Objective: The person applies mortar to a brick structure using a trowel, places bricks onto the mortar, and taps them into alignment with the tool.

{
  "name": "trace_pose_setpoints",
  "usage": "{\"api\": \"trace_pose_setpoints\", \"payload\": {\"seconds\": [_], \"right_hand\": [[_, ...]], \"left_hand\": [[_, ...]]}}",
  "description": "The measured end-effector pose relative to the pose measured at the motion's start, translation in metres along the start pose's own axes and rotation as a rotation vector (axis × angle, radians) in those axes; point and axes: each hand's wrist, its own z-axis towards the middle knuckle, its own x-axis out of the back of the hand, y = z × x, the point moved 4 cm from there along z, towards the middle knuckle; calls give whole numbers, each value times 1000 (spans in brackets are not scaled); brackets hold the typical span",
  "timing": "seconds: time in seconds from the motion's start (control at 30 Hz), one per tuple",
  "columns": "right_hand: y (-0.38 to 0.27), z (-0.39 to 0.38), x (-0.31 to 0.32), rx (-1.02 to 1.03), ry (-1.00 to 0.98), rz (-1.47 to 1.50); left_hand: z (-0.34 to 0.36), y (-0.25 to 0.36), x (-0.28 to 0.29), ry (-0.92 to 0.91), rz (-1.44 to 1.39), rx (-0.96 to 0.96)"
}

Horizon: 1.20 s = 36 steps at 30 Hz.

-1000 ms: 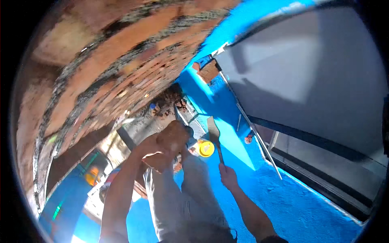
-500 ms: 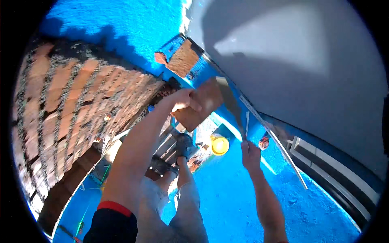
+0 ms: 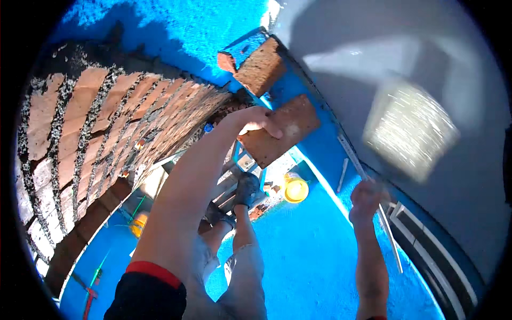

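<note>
My left hand (image 3: pixel 260 122) grips a flat reddish-brown brick (image 3: pixel 290 128) by its left end, thumb on top, above a narrow slatted platform. My right hand (image 3: pixel 367 200) is closed round the handle of a trowel (image 3: pixel 410 130), off to the right of the brick. The trowel's broad, shiny blade is blurred by motion, and its handle is mostly hidden in my fist. Blade and brick are well apart. Beyond the brick, another brick (image 3: pixel 261 66) and a small broken brick piece (image 3: pixel 226 62) rest near the foot of the grey wall.
A brick wall (image 3: pixel 90 133) with dark mortar joints rises on the left; a smooth grey wall (image 3: pixel 341 69) stands on the right. Below are a yellow bucket (image 3: pixel 295 189), the platform under my feet, and a blue surface (image 3: pixel 304 250). A long pale strip (image 3: pixel 392 240) lies near my right hand.
The trowel has swung right and away from the brick's far end, its blade turning broadside. My left hand still holds the brick, which shows more of its flat face.
</note>
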Motion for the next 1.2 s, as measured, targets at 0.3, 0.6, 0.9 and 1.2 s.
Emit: {"api": "trace_pose_setpoints", "payload": {"seconds": [0.3,0.6,0.9,1.2], "right_hand": [[55,7,-19,-246,-198,-763],[57,-116,8,-614,-128,-330],[15,-266,-42,-1009,-212,-319],[-30,-347,-65,-1124,-117,-154]], "left_hand": [[13,-32,18,10,306,24],[-47,-14,28,382,90,-252],[-54,99,22,1049,1052,-500],[-42,63,-87,850,802,-659]]}}
